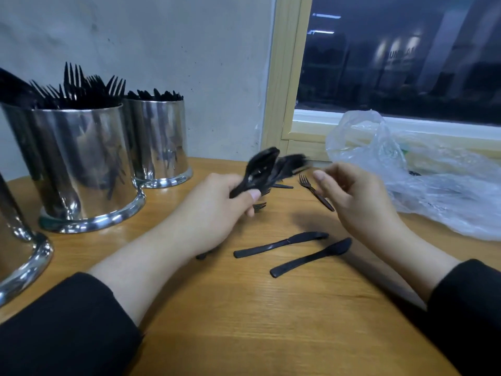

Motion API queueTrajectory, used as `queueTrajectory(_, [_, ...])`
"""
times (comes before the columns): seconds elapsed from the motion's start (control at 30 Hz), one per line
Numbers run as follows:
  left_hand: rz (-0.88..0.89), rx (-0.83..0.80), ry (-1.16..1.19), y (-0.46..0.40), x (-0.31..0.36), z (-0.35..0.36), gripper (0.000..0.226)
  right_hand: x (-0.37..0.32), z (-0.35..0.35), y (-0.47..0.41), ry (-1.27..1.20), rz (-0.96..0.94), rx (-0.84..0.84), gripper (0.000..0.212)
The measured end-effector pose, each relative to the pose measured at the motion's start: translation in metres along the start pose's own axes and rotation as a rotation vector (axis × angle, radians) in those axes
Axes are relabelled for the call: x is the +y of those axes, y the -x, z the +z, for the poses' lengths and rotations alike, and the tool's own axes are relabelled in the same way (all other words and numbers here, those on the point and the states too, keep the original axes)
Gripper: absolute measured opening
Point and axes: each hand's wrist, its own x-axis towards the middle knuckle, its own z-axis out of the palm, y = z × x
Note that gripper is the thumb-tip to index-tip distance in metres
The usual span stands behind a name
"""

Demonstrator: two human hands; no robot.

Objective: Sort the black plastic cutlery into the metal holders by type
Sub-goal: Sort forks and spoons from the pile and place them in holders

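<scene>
The left hand has its grip curled round a blurred bunch of black spoons, raised mid-desk. The right hand hovers loosely curled, its grip empty. Two knives lie toward the near edge, one fork by the right hand. Three metal holders stand along the left edge.

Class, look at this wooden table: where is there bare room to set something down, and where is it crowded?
Bare wood lies near the wooden table front edge, between the two black sleeves, below the two black plastic knives. Crowded: shiny metal holders at left, clear plastic bag at right, loose cutlery between the left hand and right hand.
</scene>
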Motion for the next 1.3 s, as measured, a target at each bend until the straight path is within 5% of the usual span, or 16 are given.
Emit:
queueTrajectory(0.33, [-0.097,0.201,0.106,-0.004,-0.007,-0.004,0.036,0.034,0.020,-0.042,0.584,0.239,-0.290,0.039])
queueTrajectory(0.8, [-0.155,0.306,0.285,-0.010,-0.016,-0.002,0.035,0.041,0.030,-0.047,0.419,0.293,-0.258,0.030])
queueTrajectory(0.97, [-0.152,0.329,0.346,-0.008,-0.012,-0.002,0.031,0.001,0.023,-0.039,-0.144,0.290,0.009,0.011])
queueTrajectory(1.1, [-0.154,0.326,0.352,-0.007,-0.009,0.000,0.026,-0.056,0.040,-0.019,-0.698,0.316,-0.152,0.013])
queueTrajectory(1.3, [-0.130,0.298,0.379,-0.008,-0.013,0.002,0.022,-0.081,0.070,-0.001,-0.887,0.354,-0.206,0.021])
